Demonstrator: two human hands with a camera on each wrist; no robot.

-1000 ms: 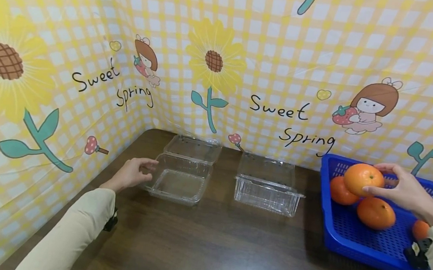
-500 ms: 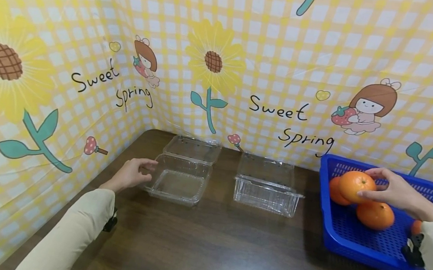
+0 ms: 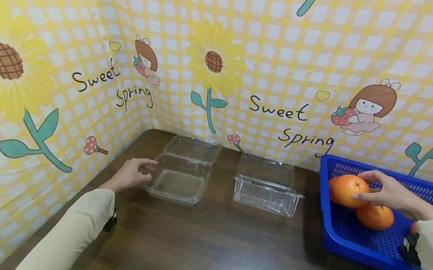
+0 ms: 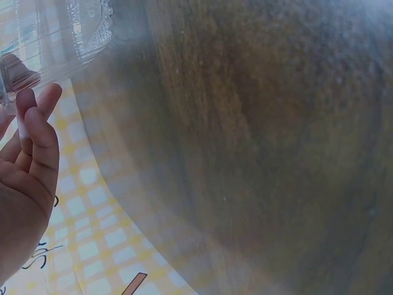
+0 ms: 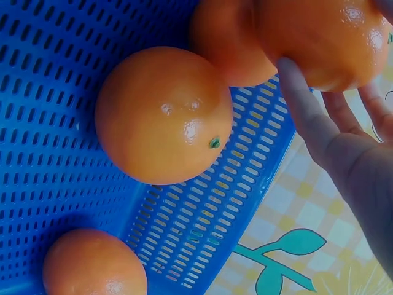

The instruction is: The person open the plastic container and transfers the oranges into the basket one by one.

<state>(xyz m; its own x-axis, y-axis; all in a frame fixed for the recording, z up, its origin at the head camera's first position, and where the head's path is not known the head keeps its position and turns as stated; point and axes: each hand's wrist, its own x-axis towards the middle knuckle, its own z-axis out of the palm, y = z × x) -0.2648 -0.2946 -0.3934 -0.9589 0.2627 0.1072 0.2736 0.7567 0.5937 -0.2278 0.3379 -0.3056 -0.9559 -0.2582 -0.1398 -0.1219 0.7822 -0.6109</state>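
My right hand (image 3: 389,193) grips an orange (image 3: 349,192) over the left side of a blue perforated basket (image 3: 350,248). Thumb and fingers lie on opposite sides of the fruit. Behind it, a second orange (image 5: 221,43) is mostly covered in the head view. Another orange (image 3: 374,217) sits just below, and a further orange (image 5: 95,264) shows partly by my right sleeve. My left hand (image 3: 132,174) is at the left rim of a clear plastic clamshell box (image 3: 178,183), lid folded back. Its fingers are loosely bent by the rim; whether they pinch it is unclear.
A second clear clamshell box (image 3: 265,196), lid also laid back, stands between the first box and the basket. All rest on a dark wooden table (image 3: 198,246). A yellow checked cloth (image 3: 278,62) covers the walls behind and to the left.
My right hand has carried the orange left and slightly down within the basket area, covering more of the orange behind. My left hand and both boxes have stayed in place.
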